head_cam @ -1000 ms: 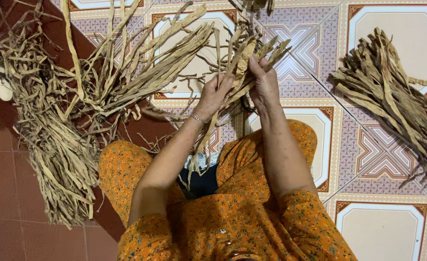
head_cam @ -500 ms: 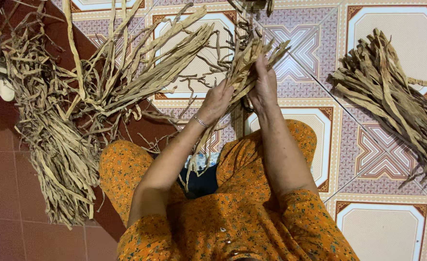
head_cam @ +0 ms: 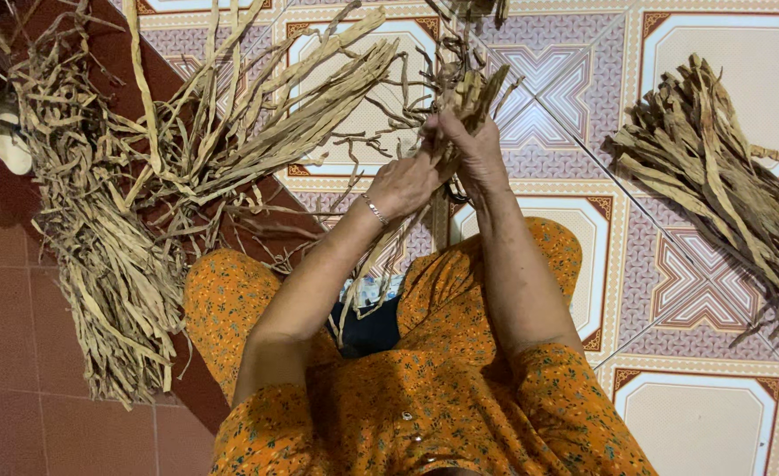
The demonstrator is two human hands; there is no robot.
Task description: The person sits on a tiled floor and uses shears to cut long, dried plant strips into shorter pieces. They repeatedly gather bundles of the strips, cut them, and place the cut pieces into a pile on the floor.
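Head view, looking straight down at a seated person in an orange flowered garment, knees apart, over a patterned tile floor [head_cam: 715, 264].

Left hand [head_cam: 403, 183]: fingers curled and pressed around a thin bunch of dry tan strips [head_cam: 460, 97]. Thumb side faces the right hand. A slim bracelet [head_cam: 374, 210] sits on this wrist.

Right hand [head_cam: 473, 150]: closed on the same bunch, just above and beside the left hand; the two hands touch. Fingertips are hidden in the strips, so the exact pinch cannot be read.

The bunch: held upright between both hands, over the floor in front of the knees. Upper ends fan out ragged above the hands; a few loose strands hang below the left wrist toward the lap.

Left of the hands: a big loose pile of strips [head_cam: 99, 229] lies over dark red tiles [head_cam: 2, 353], running from the top edge down past the left knee. From it, a spray of longer flat strips [head_cam: 266, 132] slants toward the hands, its tips near the held bunch.

Right of the hands, well apart: a second, tidier bundle [head_cam: 724, 185] lies on the floor, strips roughly parallel, slanting to the right edge.

Far left edge: a small pale object [head_cam: 11, 150], partly covered; kind cannot be told.
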